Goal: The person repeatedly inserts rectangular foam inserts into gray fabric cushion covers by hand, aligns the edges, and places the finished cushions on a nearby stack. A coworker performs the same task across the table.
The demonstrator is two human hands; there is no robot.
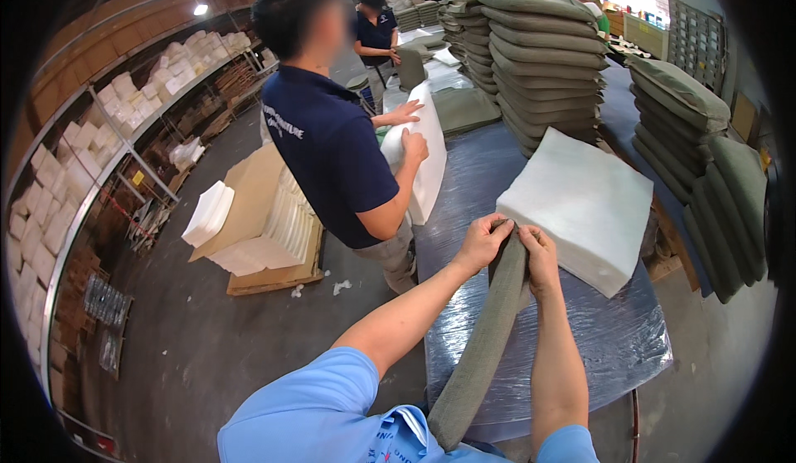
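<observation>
Pinching the far end of a long grey-green cushion (485,343), the left hand (483,243) and right hand (541,260) grasp it with fingers close together. The cushion shows its narrow side and runs from them toward between six and seven o'clock, over the near part of the film-covered desk (613,363) to the blue shirt (307,405). At two o'clock, just beside the hands, a white foam block (580,202) lies on the desk. A tall stack of similar cushions (543,69) rises at twelve o'clock; another stack (676,123) stands farther off at two. At ten o'clock a co-worker (332,148) holds a white pad (429,164) upright with both hands. Foam sheets (269,235) lie piled at nine o'clock.
</observation>
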